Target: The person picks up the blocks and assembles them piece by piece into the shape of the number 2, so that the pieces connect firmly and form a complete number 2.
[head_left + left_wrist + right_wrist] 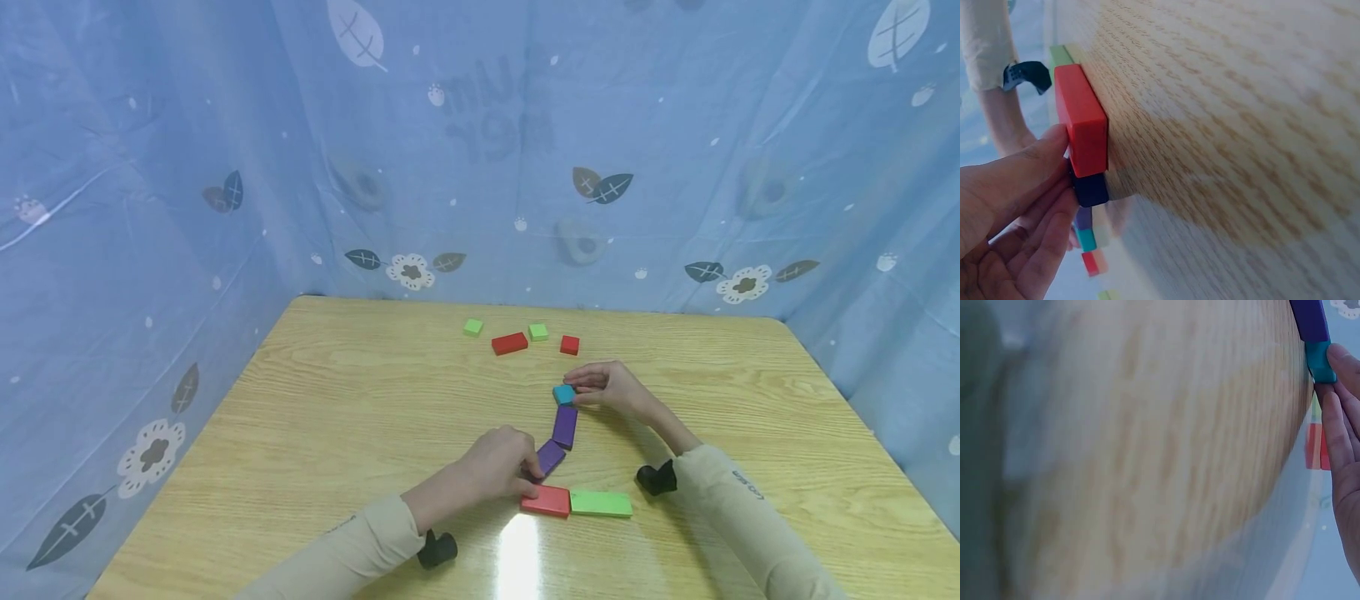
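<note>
Flat coloured blocks lie in a bent row on the table. The thumb of my left hand point(495, 467) is on the left end of a red block point(549, 502). Its bent fingers reach over the seam to the near end of a short purple block point(551, 457), partly hidden by them. Farther along, a longer purple block point(565, 427) meets a small teal block point(562, 395). My right hand point(611, 390) pinches the teal block point(1320, 361) between thumb and fingers at its far right side. A light green block point(601, 503) adjoins the red one's right end.
Beyond the row lie a long red block point(510, 343), a small red block point(570, 344) and two small green blocks, one at the left point(473, 327). A blue patterned curtain point(480, 167) hangs behind the wooden table point(337, 400). Black wrist mounts sit near both sleeves.
</note>
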Motion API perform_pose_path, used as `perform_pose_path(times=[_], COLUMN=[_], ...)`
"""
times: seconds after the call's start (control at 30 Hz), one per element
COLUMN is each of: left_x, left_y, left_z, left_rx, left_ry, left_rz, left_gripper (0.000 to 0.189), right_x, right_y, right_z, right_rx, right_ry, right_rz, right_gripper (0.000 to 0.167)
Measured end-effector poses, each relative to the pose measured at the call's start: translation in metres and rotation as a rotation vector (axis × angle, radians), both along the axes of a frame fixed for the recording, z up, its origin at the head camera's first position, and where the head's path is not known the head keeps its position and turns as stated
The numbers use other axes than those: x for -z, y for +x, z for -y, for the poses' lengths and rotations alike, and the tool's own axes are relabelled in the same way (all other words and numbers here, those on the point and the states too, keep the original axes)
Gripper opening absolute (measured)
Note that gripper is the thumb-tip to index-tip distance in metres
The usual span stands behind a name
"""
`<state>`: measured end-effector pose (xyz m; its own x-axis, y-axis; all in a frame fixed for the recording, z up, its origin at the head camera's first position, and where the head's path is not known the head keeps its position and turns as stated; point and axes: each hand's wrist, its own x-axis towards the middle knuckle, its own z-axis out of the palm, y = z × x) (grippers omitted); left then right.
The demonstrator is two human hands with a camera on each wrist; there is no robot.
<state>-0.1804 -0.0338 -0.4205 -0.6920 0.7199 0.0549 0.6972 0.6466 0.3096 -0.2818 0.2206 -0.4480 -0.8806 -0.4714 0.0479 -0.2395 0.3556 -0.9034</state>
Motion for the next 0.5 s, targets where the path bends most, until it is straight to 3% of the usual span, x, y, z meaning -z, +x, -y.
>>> perform_pose_path(times=[0.2, 0.33, 0.5], left_x=[-0.001, 0.001, 0.003], left_y=[0.0, 0.0, 0.0], left_z=[0.002, 0.001, 0.0], left_rx=[0.022, 0.0, -0.021], left_ry=[0.021, 0.012, 0.003], left_rz=[-0.015, 0.011, 0.018], left_gripper=[0.017, 0.018, 0.017], right_x=[0.0, -0.005, -0.017], right_y=[0.0, -0.002, -0.009], right_z=[0.0, -0.005, -0.017], right_rx=[-0.007, 0.027, 0.105], right_ry=[0.001, -0.004, -0.133], right_rz=[-0.013, -0.008, -0.025], right_gripper=[0.04, 0.042, 0.043])
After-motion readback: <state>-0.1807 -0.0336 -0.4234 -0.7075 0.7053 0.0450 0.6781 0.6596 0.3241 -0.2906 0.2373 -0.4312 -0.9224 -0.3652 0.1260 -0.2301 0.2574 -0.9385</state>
